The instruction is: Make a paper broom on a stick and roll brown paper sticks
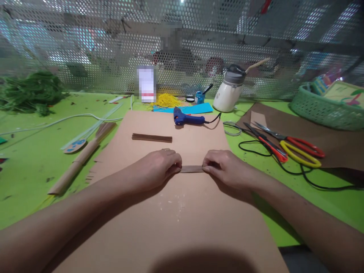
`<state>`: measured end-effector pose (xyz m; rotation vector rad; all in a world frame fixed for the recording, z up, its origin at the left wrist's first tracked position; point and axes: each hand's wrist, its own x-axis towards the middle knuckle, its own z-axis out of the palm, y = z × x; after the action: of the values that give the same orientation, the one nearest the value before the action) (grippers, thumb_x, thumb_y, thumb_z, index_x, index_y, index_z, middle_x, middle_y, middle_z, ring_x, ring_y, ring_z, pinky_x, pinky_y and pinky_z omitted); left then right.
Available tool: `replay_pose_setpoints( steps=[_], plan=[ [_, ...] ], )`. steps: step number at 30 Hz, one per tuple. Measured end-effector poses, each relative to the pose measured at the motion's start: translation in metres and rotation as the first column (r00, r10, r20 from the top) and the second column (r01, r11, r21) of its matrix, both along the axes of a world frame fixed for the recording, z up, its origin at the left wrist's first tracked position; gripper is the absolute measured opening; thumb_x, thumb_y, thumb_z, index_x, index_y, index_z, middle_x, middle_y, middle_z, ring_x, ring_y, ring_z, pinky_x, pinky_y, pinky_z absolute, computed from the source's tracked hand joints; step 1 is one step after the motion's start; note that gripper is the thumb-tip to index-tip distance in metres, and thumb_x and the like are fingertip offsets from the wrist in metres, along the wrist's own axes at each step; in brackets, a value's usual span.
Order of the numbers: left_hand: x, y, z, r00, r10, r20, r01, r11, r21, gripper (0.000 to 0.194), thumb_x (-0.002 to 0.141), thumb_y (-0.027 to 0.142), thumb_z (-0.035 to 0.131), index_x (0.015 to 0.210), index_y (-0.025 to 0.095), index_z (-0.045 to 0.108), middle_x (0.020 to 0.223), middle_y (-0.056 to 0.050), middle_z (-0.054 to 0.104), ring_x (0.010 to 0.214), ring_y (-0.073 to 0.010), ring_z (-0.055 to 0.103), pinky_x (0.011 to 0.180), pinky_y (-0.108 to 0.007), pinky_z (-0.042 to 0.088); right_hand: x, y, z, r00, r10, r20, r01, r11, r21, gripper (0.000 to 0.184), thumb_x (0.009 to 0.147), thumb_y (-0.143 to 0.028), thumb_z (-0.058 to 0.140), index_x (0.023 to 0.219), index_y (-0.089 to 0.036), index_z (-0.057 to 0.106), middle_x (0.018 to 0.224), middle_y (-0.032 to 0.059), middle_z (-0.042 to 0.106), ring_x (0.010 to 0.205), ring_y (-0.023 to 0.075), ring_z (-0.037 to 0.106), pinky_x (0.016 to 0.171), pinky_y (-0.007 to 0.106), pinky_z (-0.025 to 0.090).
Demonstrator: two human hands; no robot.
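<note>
A narrow brown paper strip (192,169) lies crosswise just over the large tan paper sheet (182,227). My left hand (162,165) pinches its left end between thumb and fingers. At the other end, my right hand (224,167) pinches it the same way, so only the middle of the strip shows. Beyond my left hand rests a flat stack of darker brown strips (152,137). A blue hot glue gun (189,119) lies on its side at the far end of the sheet, its cord trailing right.
Scissors with red and yellow handles (298,149) and a craft knife (267,142) lie on brown paper at right. Behind are a white jar (229,91), a small blue paint bottle (200,97) and a green basket (324,108). A rolled paper tube (79,163) lies left.
</note>
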<state>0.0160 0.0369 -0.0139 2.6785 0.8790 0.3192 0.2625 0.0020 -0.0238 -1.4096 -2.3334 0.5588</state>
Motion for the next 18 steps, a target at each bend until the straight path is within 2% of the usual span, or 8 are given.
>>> replay_pose_setpoints(
  steps=[6,12,18],
  plan=[
    [-0.004,0.001,0.001,1.0,-0.024,-0.016,0.024,1.0,0.009,0.016,0.096,0.023,0.043,0.087,0.02,0.056,0.081,-0.002,0.059,0.073,-0.016,0.052,0.063,-0.028,0.036,0.0,0.001,0.0,1.0,0.016,-0.011,-0.016,1.0,0.012,0.013,0.087,-0.012,0.06,0.076,-0.019,0.06,0.076,0.0029,0.065,0.068,0.0158,0.054,0.06,0.028,0.038],
    [-0.008,-0.004,0.003,0.999,0.03,-0.016,-0.03,0.999,0.022,0.019,0.097,0.025,0.041,0.085,0.021,0.055,0.081,-0.001,0.058,0.071,-0.016,0.05,0.062,-0.029,0.034,0.003,-0.001,0.001,1.0,-0.009,-0.024,0.008,1.0,-0.011,0.012,0.085,-0.012,0.061,0.076,-0.019,0.059,0.075,0.0009,0.062,0.067,0.0143,0.052,0.06,0.027,0.038],
    [-0.009,-0.006,0.006,0.995,0.101,-0.013,-0.101,0.995,0.027,0.018,0.092,0.023,0.045,0.079,0.022,0.057,0.076,0.0,0.059,0.065,-0.0156,0.049,0.057,-0.028,0.032,0.011,-0.002,-0.005,0.996,-0.009,-0.092,0.014,0.998,0.059,0.011,0.085,-0.01,0.06,0.077,-0.018,0.06,0.078,0.0016,0.059,0.07,0.015,0.053,0.063,0.027,0.041]
  ],
)
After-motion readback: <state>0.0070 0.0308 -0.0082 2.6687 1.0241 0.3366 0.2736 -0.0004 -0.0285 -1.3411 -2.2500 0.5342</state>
